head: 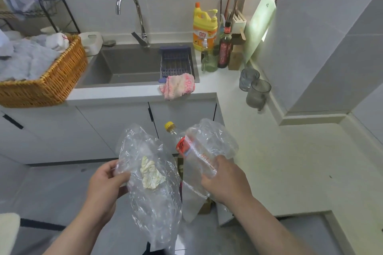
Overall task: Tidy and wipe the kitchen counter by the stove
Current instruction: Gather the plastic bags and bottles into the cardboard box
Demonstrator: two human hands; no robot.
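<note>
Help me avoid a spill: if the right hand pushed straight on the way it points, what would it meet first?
Beyond the clear bag it grips, the right hand would likely meet the red-labelled bottle, though depth is unclear.

A chrome faucet [132, 14] arches over the grey sink [124, 68], with a dark blue drain rack [176, 61] across its right end. Left of the sink sits a wicker basket [53, 82] heaped with pale blue cloth [31, 59]. White cabinet doors [107, 128] lie below.

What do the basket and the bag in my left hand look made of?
Basket: woven wicker or rattan, likely; tan strands interlace, matte. Bag, gripped by the left hand: thin clear plastic; glossy, crinkled, see-through.
</note>
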